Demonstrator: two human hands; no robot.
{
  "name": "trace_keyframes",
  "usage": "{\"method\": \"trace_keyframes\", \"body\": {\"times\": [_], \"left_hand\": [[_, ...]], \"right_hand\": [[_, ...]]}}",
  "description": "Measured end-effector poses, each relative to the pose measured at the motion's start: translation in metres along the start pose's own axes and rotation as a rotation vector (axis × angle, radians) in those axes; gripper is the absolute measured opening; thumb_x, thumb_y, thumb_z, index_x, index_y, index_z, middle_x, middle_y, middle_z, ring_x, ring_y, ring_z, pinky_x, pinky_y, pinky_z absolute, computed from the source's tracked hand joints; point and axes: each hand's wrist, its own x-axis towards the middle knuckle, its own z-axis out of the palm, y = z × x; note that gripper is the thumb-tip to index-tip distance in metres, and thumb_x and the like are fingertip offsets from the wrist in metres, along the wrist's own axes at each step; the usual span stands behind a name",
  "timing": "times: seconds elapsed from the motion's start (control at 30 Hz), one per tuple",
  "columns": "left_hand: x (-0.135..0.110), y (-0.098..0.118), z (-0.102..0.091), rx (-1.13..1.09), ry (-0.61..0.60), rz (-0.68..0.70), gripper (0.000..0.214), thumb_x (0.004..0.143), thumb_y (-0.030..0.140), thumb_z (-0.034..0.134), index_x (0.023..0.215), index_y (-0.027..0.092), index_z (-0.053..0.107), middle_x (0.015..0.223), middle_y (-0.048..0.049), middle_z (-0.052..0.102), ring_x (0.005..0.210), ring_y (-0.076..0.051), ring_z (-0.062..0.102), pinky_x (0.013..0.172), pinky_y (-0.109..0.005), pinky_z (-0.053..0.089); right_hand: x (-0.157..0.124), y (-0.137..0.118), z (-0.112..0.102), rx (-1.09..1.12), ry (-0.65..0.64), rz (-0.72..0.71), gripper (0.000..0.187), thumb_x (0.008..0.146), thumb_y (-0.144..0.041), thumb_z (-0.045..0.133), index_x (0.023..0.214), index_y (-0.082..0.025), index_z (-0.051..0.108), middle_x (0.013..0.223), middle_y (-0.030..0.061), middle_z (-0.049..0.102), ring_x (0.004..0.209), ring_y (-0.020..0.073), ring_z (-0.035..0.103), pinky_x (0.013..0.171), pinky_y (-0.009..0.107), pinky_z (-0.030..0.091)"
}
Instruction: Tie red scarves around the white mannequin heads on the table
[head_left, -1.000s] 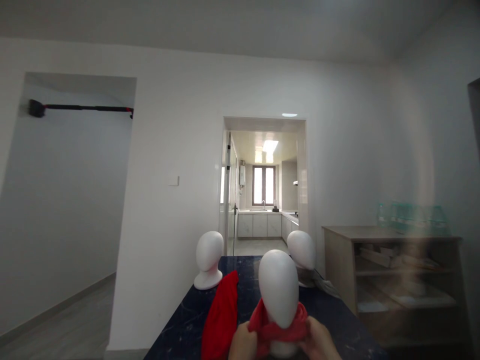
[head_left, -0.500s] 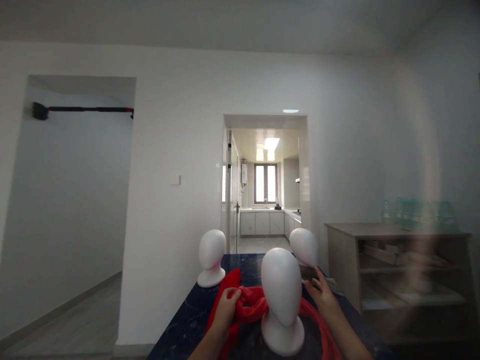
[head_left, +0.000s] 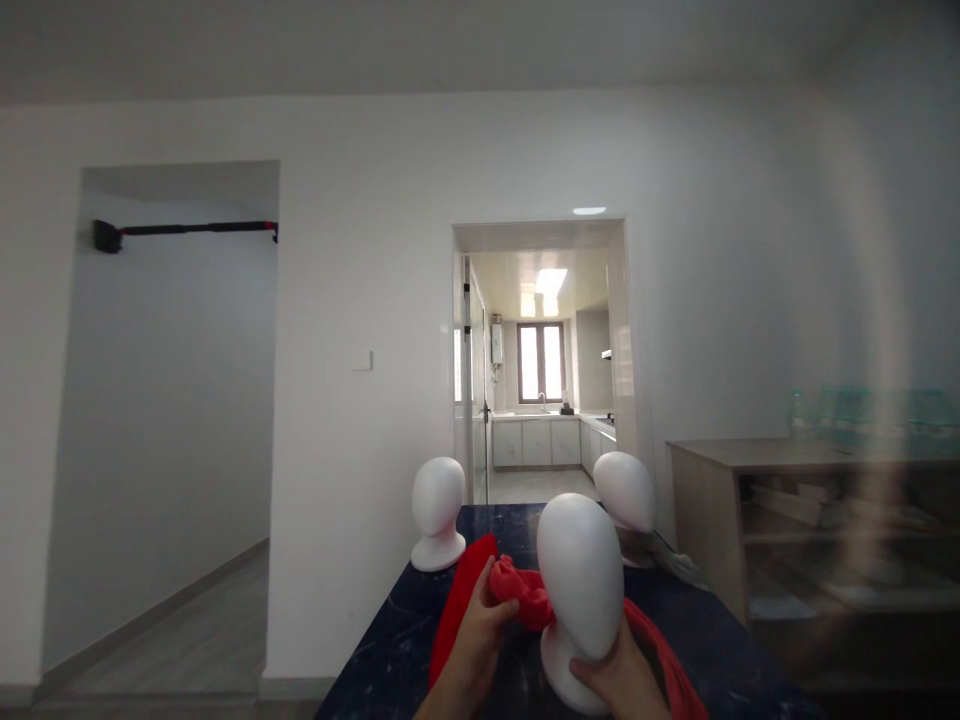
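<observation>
A white mannequin head [head_left: 581, 570] stands upright at the near side of the dark blue marbled table [head_left: 382, 640]. A red scarf [head_left: 525, 595] passes around behind its neck, one side lying to the left and the other trailing down at the right. My left hand [head_left: 480, 630] is closed on the bunched part of the scarf left of the head, thumb and fingers on either side. My right hand [head_left: 622, 675] grips the head's neck from the right, thumb across the front; its other fingers are hidden behind the neck.
Two more white mannequin heads stand farther back, one at the left [head_left: 439, 510] and one at the right [head_left: 624, 490]. Some greyish cloth [head_left: 679, 565] lies by the right table edge. A wooden shelf unit [head_left: 705, 510] with bottles on top stands beyond.
My right hand has come from beyond the head's right side down to its neck and taken hold. My left hand has shifted its grip on the scarf. The view has turned slightly left.
</observation>
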Motion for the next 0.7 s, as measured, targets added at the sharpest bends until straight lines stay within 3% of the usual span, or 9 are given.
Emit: {"method": "trace_keyframes", "body": {"times": [0.1, 0.23, 0.3, 0.43, 0.53, 0.6, 0.7], "left_hand": [[0.003, -0.002, 0.000, 0.292, -0.008, 0.121, 0.078, 0.052, 0.015, 0.090, 0.127, 0.018, 0.068, 0.133, -0.0160, 0.074, 0.125, -0.035, 0.068, 0.112, -0.042, 0.051], [0.000, 0.016, 0.008, 0.790, -0.022, 0.201, 0.036, 0.070, 0.017, 0.071, 0.106, 0.017, 0.076, 0.109, -0.0114, 0.082, 0.103, -0.029, 0.075, 0.095, -0.036, 0.055], [-0.002, 0.032, 0.014, 0.901, -0.016, 0.215, 0.027, 0.074, 0.018, 0.065, 0.098, 0.017, 0.078, 0.103, -0.0106, 0.082, 0.097, -0.028, 0.075, 0.089, -0.035, 0.055], [-0.009, 0.077, 0.025, 0.801, -0.028, 0.317, 0.028, 0.084, 0.034, 0.069, 0.105, 0.017, 0.075, 0.113, -0.0117, 0.079, 0.106, -0.028, 0.072, 0.097, -0.036, 0.054], [-0.020, 0.123, 0.037, 0.705, -0.103, 0.291, 0.039, 0.093, 0.049, 0.063, 0.118, 0.019, 0.068, 0.112, -0.0091, 0.077, 0.091, -0.024, 0.071, 0.080, -0.034, 0.059], [-0.028, 0.157, 0.048, 0.709, -0.116, 0.342, 0.040, 0.092, 0.050, 0.066, 0.116, 0.018, 0.066, 0.099, -0.0052, 0.075, 0.079, -0.020, 0.068, 0.069, -0.029, 0.057], [-0.030, 0.205, 0.070, 0.678, -0.008, 0.446, 0.044, 0.089, 0.051, 0.068, 0.117, 0.017, 0.065, 0.087, -0.0015, 0.072, 0.069, -0.016, 0.063, 0.061, -0.025, 0.052]], "right_hand": [[0.008, 0.000, 0.005, 0.019, -0.003, -0.062, 0.092, 0.043, -0.032, 0.090, 0.129, -0.022, 0.062, 0.122, 0.0136, 0.077, 0.120, 0.0444, 0.069, 0.103, 0.049, 0.053], [0.016, 0.008, 0.013, 0.099, 0.014, -0.105, 0.083, 0.045, -0.043, 0.092, 0.121, -0.021, 0.066, 0.120, 0.0138, 0.078, 0.119, 0.0428, 0.070, 0.105, 0.050, 0.053], [0.019, 0.007, 0.014, 0.154, -0.010, -0.104, 0.076, 0.047, -0.047, 0.092, 0.115, -0.021, 0.069, 0.117, 0.0139, 0.079, 0.118, 0.0421, 0.071, 0.107, 0.049, 0.052], [0.024, -0.015, -0.004, 0.269, -0.022, 0.045, 0.071, 0.053, -0.052, 0.091, 0.111, -0.017, 0.073, 0.115, 0.0165, 0.080, 0.120, 0.0417, 0.070, 0.109, 0.049, 0.053], [0.032, -0.044, -0.039, 0.377, 0.085, 0.132, 0.083, 0.058, -0.055, 0.090, 0.127, -0.014, 0.069, 0.126, 0.0166, 0.077, 0.131, 0.0407, 0.063, 0.117, 0.051, 0.047], [0.042, -0.060, -0.064, 0.477, 0.161, 0.094, 0.085, 0.063, -0.057, 0.088, 0.135, -0.017, 0.066, 0.132, 0.0125, 0.075, 0.137, 0.0372, 0.059, 0.123, 0.048, 0.041], [0.061, -0.071, -0.086, 0.570, 0.232, -0.016, 0.087, 0.068, -0.057, 0.086, 0.143, -0.020, 0.062, 0.142, 0.0077, 0.070, 0.145, 0.0324, 0.052, 0.130, 0.042, 0.031]]}}
